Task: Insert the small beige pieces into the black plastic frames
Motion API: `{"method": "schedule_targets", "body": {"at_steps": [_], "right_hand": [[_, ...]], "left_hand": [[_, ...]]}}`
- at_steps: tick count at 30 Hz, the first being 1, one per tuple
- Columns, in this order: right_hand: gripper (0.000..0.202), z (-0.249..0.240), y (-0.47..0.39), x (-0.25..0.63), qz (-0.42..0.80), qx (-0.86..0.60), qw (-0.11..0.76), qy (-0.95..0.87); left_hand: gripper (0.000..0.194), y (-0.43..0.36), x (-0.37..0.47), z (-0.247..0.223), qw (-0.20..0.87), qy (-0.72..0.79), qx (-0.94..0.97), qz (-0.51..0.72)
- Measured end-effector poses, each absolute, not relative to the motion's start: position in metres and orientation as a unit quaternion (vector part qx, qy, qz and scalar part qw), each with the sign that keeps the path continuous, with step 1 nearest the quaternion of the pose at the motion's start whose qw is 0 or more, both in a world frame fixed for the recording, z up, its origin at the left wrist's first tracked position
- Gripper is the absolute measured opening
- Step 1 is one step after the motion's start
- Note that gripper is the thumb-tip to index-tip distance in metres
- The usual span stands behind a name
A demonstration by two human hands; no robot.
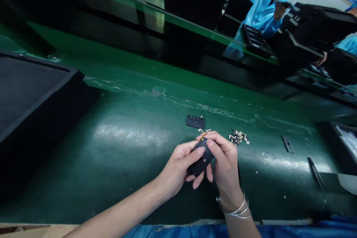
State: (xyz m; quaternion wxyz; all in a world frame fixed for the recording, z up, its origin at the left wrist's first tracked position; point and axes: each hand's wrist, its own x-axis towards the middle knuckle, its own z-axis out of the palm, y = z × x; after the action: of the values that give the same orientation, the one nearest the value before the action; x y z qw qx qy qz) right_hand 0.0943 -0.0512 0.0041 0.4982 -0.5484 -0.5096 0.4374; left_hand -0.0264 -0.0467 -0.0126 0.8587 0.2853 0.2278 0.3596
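A small black rectangular device part [201,163], perhaps a phone-like housing, is held tilted above the green bench. My left hand [182,161] grips its left side, thumb lying on its face. From the right, my right hand [224,156] holds the same part, with its thumb pressed near the upper end. A bit of yellow-orange strip [204,136] shows at that top end. Just beyond my hands lies a flat black plate with cut-outs [195,121]. Beside my right hand is a pile of small black and cream pieces [238,137].
Black tweezers [316,173] and another small black plate [288,144] lie to the right. A large black box [36,93] stands at left, a dark bin [338,145] at far right. Across the bench, a person in blue [258,3] works near black trays [256,41].
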Motion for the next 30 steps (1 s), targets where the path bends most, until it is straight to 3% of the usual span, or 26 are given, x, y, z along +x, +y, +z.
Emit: {"method": "schedule_targets", "body": {"at_steps": [10, 23, 30], "right_hand": [[0.013, 0.0045, -0.0578, 0.0920, 0.475, -0.544, 0.494, -0.484], [0.011, 0.0043, -0.0561, 0.0909, 0.494, -0.545, 0.499, -0.459], [0.011, 0.0028, -0.0539, 0.0897, 0.487, -0.573, 0.495, -0.435]], "left_hand": [[0.026, -0.0511, -0.0276, -0.0095, 0.781, 0.290, 0.388, 0.393], [0.025, -0.0509, -0.0273, -0.0091, 0.783, 0.294, 0.391, 0.385], [0.026, -0.0473, -0.0263, -0.0117, 0.840, 0.250, 0.315, 0.364]]}}
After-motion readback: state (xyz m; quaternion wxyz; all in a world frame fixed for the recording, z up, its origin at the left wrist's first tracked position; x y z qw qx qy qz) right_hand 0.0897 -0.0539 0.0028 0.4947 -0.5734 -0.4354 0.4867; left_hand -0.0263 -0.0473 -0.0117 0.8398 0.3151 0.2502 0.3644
